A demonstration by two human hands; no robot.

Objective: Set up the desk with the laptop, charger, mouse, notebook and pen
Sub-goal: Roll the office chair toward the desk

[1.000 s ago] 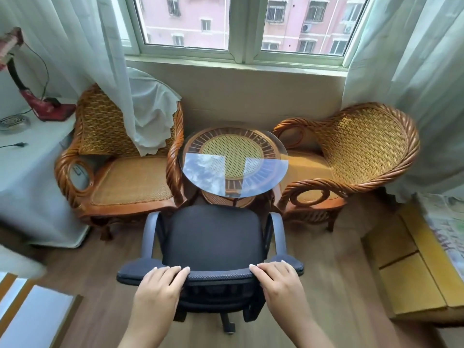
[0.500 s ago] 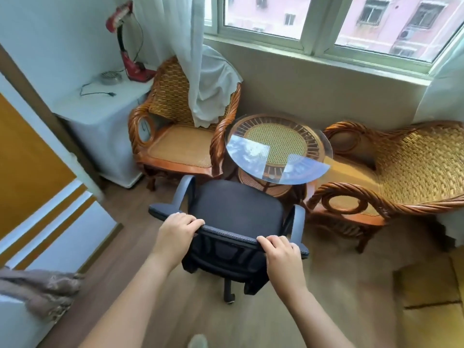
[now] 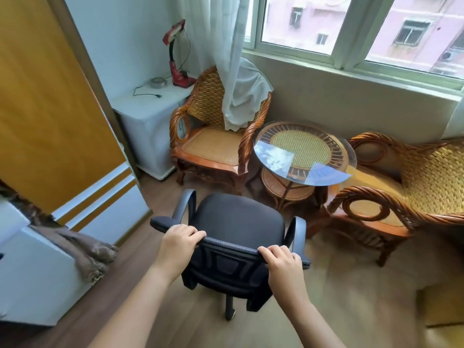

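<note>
We're at the very start, by our read: no laptop, charger, mouse, notebook or pen in view, and no desk either, so their whereabouts are unknown and every item is left to place. Our left hand point(image 3: 178, 239) and right hand point(image 3: 280, 259) both curl over the top edge of the black office chair point(image 3: 238, 222) backrest, gripping it. The chair stands just beside the round glass-topped rattan table point(image 3: 301, 156). Likely we're moving the chair first.

Black mesh office chair point(image 3: 238, 219), honey woven rattan armchairs point(image 3: 211, 136), red lamp point(image 3: 175, 59), orange-and-white striped door point(image 3: 50, 109).
</note>
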